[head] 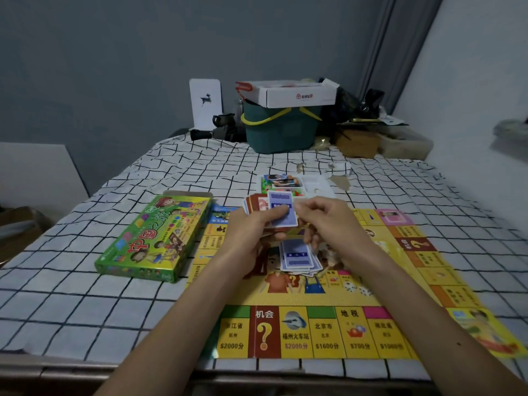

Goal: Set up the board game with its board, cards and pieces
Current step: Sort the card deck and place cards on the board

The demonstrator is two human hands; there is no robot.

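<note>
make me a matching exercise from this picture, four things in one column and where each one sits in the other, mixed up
Things:
1. green cardboard game box
2. loose pile of blue-backed cards
3. white cardboard carton
4. fan of blue and brown-backed cards

Places:
A. on top of the teal plastic basket
B. held in the left hand
C. on the black-and-white checked cloth, left of the yellow game board
D. lying on the middle of the board

Pairs: 1-C, 2-D, 3-A, 4-B
</note>
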